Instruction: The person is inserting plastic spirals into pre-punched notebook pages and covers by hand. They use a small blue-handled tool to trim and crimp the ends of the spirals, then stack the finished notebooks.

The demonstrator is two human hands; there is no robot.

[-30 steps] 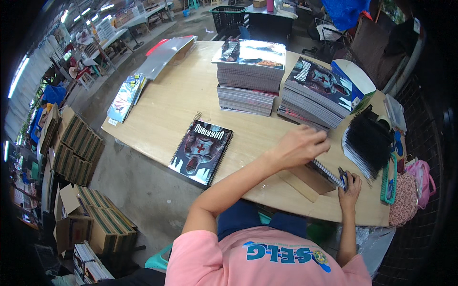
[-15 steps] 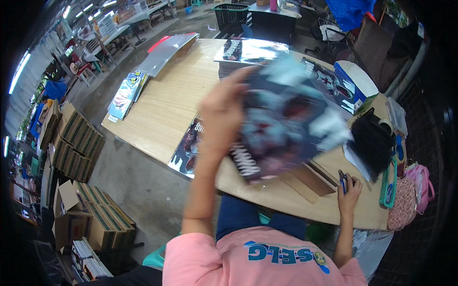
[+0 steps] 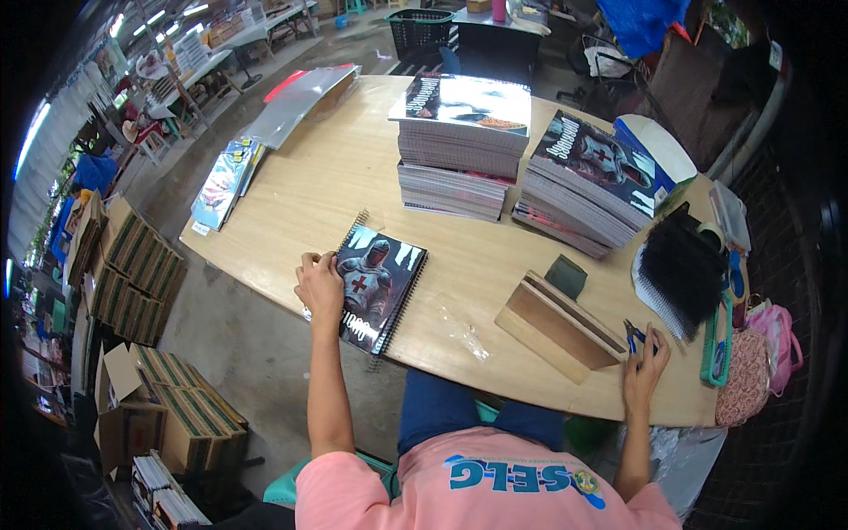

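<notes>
My left hand (image 3: 320, 284) grips the left edge of a spiral notebook (image 3: 378, 287), its fingers curled over it. The notebook has a dark cover with an armoured knight and a red cross, and lies flat near the table's front left edge. Its coil runs down the right side, and coil ends of another notebook stick out from beneath. In my right hand (image 3: 647, 367), resting on the table at the right, is a pair of small pliers (image 3: 633, 336) with blue handles, jaws pointing away from me. Beside it stands a wooden jig (image 3: 565, 327) with a slanted board.
Two tall stacks of notebooks (image 3: 459, 150) (image 3: 583, 185) stand at the back. A dark green block (image 3: 566, 276) lies behind the jig. Black coils (image 3: 685, 274) and a teal tray (image 3: 719, 344) are at the right. Plastic-covered sheets (image 3: 305, 102) lie far left; cartons (image 3: 190, 389) stand on the floor.
My left hand has swung down and left with the spiral notebook, laying it over the one at the table's left edge. My right hand stays by the jig with the pliers.
</notes>
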